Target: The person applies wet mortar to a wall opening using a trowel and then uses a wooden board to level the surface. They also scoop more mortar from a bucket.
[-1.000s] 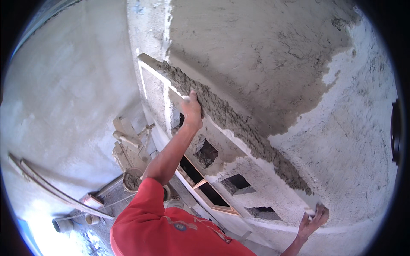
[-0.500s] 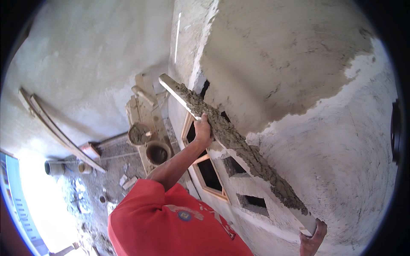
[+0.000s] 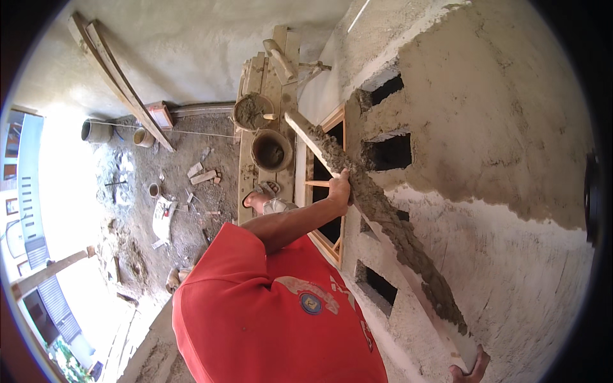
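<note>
Item 1: long pale straight-edged board (image 3: pixel 461 348), held slantwise from far centre to near right, in front of the wall; whether it touches the wall cannot be told.

Item 2: grey wet-looking mortar (image 3: pixel 408 239), ragged and lumpy, heaped in a ridge along most of the board, with both board ends left largely bare.

Item 3: the hands, 2, each closed on the board. Left hand (image 3: pixel 340 191) grips its left edge, beside the mortar; right hand (image 3: pixel 471 369) clasps the near right end, partly cut off by the picture's lower edge. The wide spacing probably balances the length and load; the bare end likely gives the right hand a cleaner hold.

Item 4: wall surfaces. Smooth darker grey-brown plaster (image 3: pixel 485 121) at far right, ragged-edged against pale, rough wall (image 3: pixel 498 268) nearer.

Item 5: light-brown wooden frame (image 3: pixel 318 184), left of the board, with dark openings.

Item 6: mud-stained plank platform (image 3: pixel 248 159), far centre, bearing 2 round buckets: a mortar-filled bucket (image 3: pixel 235 115) and a dark-hollowed bucket (image 3: pixel 255 153), probably set there for easy reach.
</note>
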The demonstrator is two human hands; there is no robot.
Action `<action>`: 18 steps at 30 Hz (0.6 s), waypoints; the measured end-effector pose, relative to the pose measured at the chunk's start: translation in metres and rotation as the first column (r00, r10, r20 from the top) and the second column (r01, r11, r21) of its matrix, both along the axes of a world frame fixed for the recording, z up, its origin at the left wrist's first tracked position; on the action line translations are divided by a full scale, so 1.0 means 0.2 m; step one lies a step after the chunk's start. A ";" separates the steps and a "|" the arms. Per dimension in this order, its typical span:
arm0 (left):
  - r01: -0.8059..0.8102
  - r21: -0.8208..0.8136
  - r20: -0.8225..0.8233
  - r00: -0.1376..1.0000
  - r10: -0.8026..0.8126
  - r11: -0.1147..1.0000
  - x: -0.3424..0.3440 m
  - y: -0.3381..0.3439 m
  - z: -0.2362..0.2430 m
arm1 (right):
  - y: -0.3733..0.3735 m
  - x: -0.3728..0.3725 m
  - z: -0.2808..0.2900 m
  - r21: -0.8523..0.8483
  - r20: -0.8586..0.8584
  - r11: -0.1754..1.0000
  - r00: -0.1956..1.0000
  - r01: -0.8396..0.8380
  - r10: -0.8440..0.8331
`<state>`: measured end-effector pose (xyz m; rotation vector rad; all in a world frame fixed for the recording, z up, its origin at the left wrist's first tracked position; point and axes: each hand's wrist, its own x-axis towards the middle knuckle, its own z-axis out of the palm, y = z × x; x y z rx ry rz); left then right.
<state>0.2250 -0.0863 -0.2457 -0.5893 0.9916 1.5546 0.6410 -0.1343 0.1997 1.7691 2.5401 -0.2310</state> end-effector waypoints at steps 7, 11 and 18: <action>-0.130 -0.065 0.146 0.979 0.139 0.989 -0.07 -0.11 -0.31 | 0.19 -0.52 0.10 0.032 0.183 0.944 0.930 -0.329 0.319; -0.185 -0.043 0.205 0.960 0.190 0.982 -0.24 -0.17 -0.49 | 0.32 -0.81 0.08 -0.035 0.104 0.872 0.867 -0.487 0.488; -0.427 -0.001 0.309 0.860 0.406 0.904 -0.50 -0.34 -1.03 | 0.44 -1.74 -0.46 0.040 -0.105 0.562 0.556 -0.826 0.825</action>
